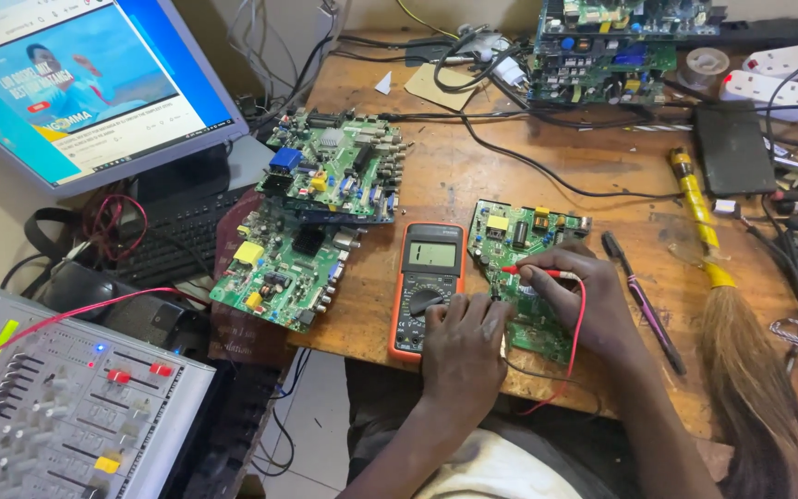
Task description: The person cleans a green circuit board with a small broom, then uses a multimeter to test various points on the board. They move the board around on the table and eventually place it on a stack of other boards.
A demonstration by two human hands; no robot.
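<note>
A green circuit board (514, 236) lies on the wooden bench in front of me. My right hand (579, 300) holds a red test probe (539, 272) with its tip on the board. My left hand (464, 346) rests at the board's left edge, fingers closed on what looks like a black probe, mostly hidden. An orange-cased multimeter (425, 286) lies flat just left of the board, touching my left hand. A red lead (573, 346) loops down from the right hand.
Two more green boards (330, 171) (279, 273) are stacked to the left. A monitor (76, 79), keyboard (177, 236) and mixer panel (57, 407) stand on the left. A straw brush (741, 370), black pen-like tool (644, 300), further boards (602, 51) and power strips (782, 79) lie right and back.
</note>
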